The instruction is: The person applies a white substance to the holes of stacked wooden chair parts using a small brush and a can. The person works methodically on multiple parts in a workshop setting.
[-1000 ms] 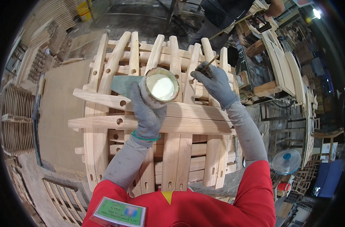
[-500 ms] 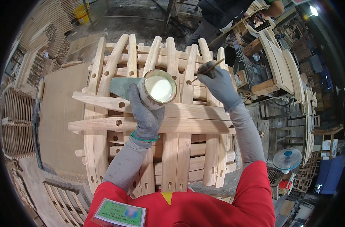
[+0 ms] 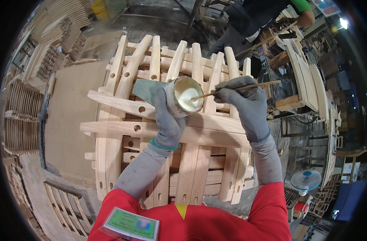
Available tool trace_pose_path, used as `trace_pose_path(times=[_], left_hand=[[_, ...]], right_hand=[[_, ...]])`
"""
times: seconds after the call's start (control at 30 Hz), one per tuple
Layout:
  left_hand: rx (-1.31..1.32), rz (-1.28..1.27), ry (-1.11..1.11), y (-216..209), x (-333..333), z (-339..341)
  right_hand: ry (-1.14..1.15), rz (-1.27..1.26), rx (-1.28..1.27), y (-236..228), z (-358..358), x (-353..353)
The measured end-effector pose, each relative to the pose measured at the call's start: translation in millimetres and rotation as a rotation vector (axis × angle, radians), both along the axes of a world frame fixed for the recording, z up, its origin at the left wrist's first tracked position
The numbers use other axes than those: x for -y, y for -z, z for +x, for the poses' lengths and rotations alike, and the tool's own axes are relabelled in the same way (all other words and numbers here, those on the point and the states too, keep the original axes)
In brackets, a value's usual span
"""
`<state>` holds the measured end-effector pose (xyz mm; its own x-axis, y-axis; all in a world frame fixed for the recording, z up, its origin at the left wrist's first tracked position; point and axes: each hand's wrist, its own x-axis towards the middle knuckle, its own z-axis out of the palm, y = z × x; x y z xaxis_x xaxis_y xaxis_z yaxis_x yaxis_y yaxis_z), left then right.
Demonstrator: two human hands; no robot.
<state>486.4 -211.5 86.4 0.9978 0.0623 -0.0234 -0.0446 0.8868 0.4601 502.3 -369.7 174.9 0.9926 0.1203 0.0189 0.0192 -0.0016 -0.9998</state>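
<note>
My left hand, in a grey glove, is wrapped round a stained cup tilted toward the right. White, glue-like liquid lies inside it. A flat grey-green piece sticks out to the left from behind the cup; how it is joined is hidden. My gloved right hand pinches a thin wooden stick, whose tip dips into the liquid. Beneath both hands, a crisscrossed stack of pale curved wooden slats has holes near their ends; two slats lie crosswise on top.
A brown board lies left of the stack, beside piled wooden parts. Beyond the stack at the upper right, another person stands by a bench with wooden pieces. A fan stands at the lower right.
My right hand has moved from a hole in a far slat down toward the cup, and the stick's tip has gone into the white liquid. The view has shifted slightly.
</note>
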Motion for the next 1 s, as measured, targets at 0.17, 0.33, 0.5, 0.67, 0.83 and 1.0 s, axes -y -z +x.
trace_pose_path(times=[0.17, 0.33, 0.5, 0.67, 0.83, 1.0], left_hand=[[-0.006, -0.058, -0.005, 4, 1, 2], [0.028, -0.026, -0.044, 11, 1, 5], [-0.076, -0.103, -0.069, 14, 2, 4], [-0.165, -0.127, -0.173, 16, 2, 5], [-0.166, -0.107, -0.158, 19, 3, 6], [-0.087, -0.094, -0.162, 15, 5, 6]], right_hand=[[0.089, 0.526, -0.228, 18, 10, 12], [0.041, 0.557, -0.364, 27, 13, 9], [0.048, 0.522, -0.354, 27, 29, 10], [0.153, 0.018, 0.053, 32, 62, 17], [0.111, -0.313, 0.100, 56, 79, 9], [-0.017, -0.408, 0.137, 75, 83, 3]])
